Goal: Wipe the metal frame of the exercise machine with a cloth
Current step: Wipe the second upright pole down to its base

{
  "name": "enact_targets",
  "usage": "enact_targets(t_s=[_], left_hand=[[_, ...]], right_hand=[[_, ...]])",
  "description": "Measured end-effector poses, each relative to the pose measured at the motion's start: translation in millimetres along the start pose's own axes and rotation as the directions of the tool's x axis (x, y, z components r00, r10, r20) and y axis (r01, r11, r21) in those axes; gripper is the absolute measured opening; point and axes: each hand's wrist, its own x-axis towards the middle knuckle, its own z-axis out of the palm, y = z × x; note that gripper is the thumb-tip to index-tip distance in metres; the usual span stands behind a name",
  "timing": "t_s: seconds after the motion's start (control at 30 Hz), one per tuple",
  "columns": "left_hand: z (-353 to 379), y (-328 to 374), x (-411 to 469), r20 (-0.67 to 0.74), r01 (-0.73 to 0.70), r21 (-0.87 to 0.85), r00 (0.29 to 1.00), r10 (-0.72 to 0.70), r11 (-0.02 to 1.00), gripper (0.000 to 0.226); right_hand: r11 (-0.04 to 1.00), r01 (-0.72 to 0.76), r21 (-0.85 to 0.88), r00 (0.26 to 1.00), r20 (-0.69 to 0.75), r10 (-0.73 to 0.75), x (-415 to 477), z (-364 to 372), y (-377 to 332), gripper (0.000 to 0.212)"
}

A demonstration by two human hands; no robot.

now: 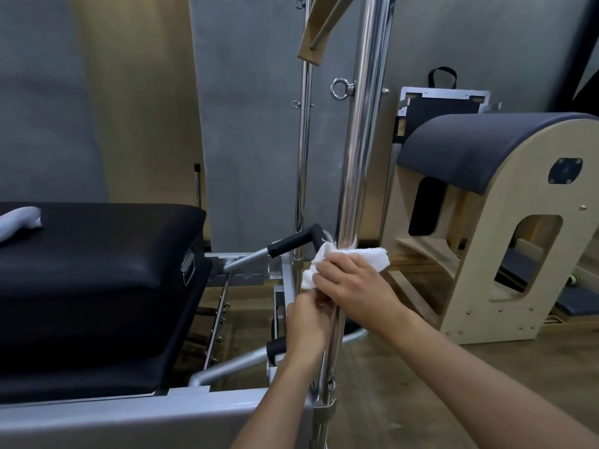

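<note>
- A rolled grey towel (pixel 19 222) lies on the black padded bed (pixel 97 270) of the machine, far out at nine o'clock.
- Off the bed's end, a silver footbar with a black grip (pixel 293 243) angles up towards one o'clock. It stops just beside the cloth.
- A thin chrome rod (pixel 303 157) stands upright behind the footbar.
- The left hand (pixel 306 322) comes up from six o'clock with its fingers curled in at the chrome upright (pixel 363 140), holding it just below the cloth. I cannot tell whether they also catch the cloth's lower tail.
- The white cloth (pixel 343 260) is bunched against the chrome upright low down, a loose end sticking out towards three o'clock.
- The right hand (pixel 353 283) reaches in from five o'clock. Its fingers are bent over the cloth, clasping it to the post, knuckles up.
- Higher on the upright, towards twelve o'clock, an eye ring (pixel 340 89) juts from its left side. A wooden bar (pixel 317 30) hangs tilted above that.
- At three o'clock stands a pale wooden arched barrel (pixel 486 205) with a navy pad on top, on the floor and well apart from the post.
</note>
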Motion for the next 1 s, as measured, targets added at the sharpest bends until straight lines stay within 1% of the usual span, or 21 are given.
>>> enact_targets(t_s=[0.1, 0.17, 0.2, 0.27, 0.33, 0.4, 0.43, 0.53, 0.6, 0.63, 0.7, 0.73, 0.8, 0.83, 0.87, 0.9, 0.93, 0.97, 1.0], left_hand=[[-1.8, -1.4, 1.8, 0.039, 0.004, 0.033, 0.999, -0.005, 0.999, 0.019], [-4.2, 0.1, 1.5, 0.063, 0.006, 0.034, 0.998, -0.008, 0.999, 0.016], [-4.1, 2.6, 1.2, 0.070, 0.007, 0.028, 0.997, -0.009, 1.000, 0.017], [-5.4, 5.4, -0.2, 0.072, 0.010, 0.020, 0.997, -0.011, 1.000, 0.018], [-6.6, 8.1, -2.3, 0.091, 0.024, 0.017, 0.996, -0.025, 1.000, 0.020], [-7.8, 4.4, -2.0, 0.126, 0.042, 0.009, 0.991, -0.043, 0.999, 0.020], [-8.2, 0.3, -1.7, 0.152, 0.047, 0.017, 0.987, -0.049, 0.999, 0.020], [-8.0, -12.0, -3.2, 0.220, 0.071, 0.026, 0.973, -0.075, 0.997, 0.020], [-5.7, -16.3, -3.6, 0.218, 0.065, 0.015, 0.974, -0.067, 0.998, 0.021], [-4.6, -16.5, -3.3, 0.207, 0.060, 0.010, 0.977, -0.060, 0.998, 0.021], [-2.4, -13.6, -3.7, 0.185, 0.079, -0.035, 0.980, -0.071, 0.996, 0.021], [-1.3, -11.9, -3.9, 0.175, 0.094, -0.068, 0.981, -0.081, 0.993, 0.020], [0.1, -11.3, -4.5, 0.160, 0.104, -0.104, 0.983, -0.087, 0.989, 0.020], [0.3, -11.8, -5.5, 0.165, 0.099, -0.104, 0.983, -0.081, 0.990, 0.021], [0.8, -12.6, -6.5, 0.171, 0.094, -0.100, 0.982, -0.076, 0.990, 0.022], [1.5, -14.3, -6.7, 0.175, 0.090, -0.092, 0.982, -0.073, 0.992, 0.023], [2.0, -16.0, -6.8, 0.173, 0.081, -0.081, 0.983, -0.066, 0.993, 0.025], [2.6, -17.7, -6.3, 0.169, 0.072, -0.069, 0.984, -0.059, 0.995, 0.028], [3.1, -18.6, -6.1, 0.165, 0.066, -0.064, 0.985, -0.055, 0.996, 0.031]], right_hand=[[0.995, -0.005, 0.104, 1.000, -0.009, 0.006, -4.5, 5.1, 3.8, 0.023], [0.987, -0.019, 0.158, 1.000, -0.012, 0.021, -1.3, 7.1, 5.4, 0.017], [0.983, -0.048, 0.179, 0.998, -0.024, 0.053, -1.1, 8.7, 5.2, 0.014], [0.961, -0.137, 0.242, 0.984, -0.081, 0.161, -2.4, 13.9, -3.3, 0.011], [0.928, -0.220, 0.300, 0.949, -0.156, 0.275, -10.2, 18.9, -17.6, 0.010], [0.898, -0.283, 0.336, 0.914, -0.190, 0.359, -23.5, 24.7, -31.4, 0.010], [0.883, -0.316, 0.345, 0.899, -0.187, 0.395, -31.9, 27.8, -36.3, 0.009], [0.827, -0.408, 0.387, 0.863, -0.132, 0.488, -51.6, 33.1, -39.7, 0.016], [0.792, -0.456, 0.406, 0.827, -0.136, 0.546, -55.2, 32.6, -36.8, 0.012], [0.762, -0.484, 0.430, 0.795, -0.148, 0.588, -53.8, 31.2, -36.5, 0.011], [0.653, -0.550, 0.521, 0.700, -0.140, 0.700, -46.8, 27.4, -40.1, 0.012], [0.564, -0.587, 0.581, 0.629, -0.111, 0.769, -43.1, 26.6, -44.4, 0.017], [0.347, -0.618, 0.705, 0.465, -0.028, 0.885, -37.3, 26.4, -56.2, 0.025], [0.247, -0.619, 0.745, 0.393, 0.022, 0.919, -35.7, 28.2, -62.9, 0.026], [0.156, -0.624, 0.766, 0.341, 0.088, 0.936, -36.0, 31.0, -69.4, 0.027], [0.064, -0.637, 0.768, 0.306, 0.176, 0.936, -37.2, 33.2, -75.2, 0.028], [-0.005, -0.657, 0.754, 0.289, 0.259, 0.922, -40.5, 36.7, -79.9, 0.030], [-0.033, -0.682, 0.731, 0.291, 0.313, 0.904, -45.1, 39.8, -83.1, 0.029], [-0.034, -0.708, 0.706, 0.299, 0.343, 0.890, -49.8, 42.5, -84.0, 0.025]])
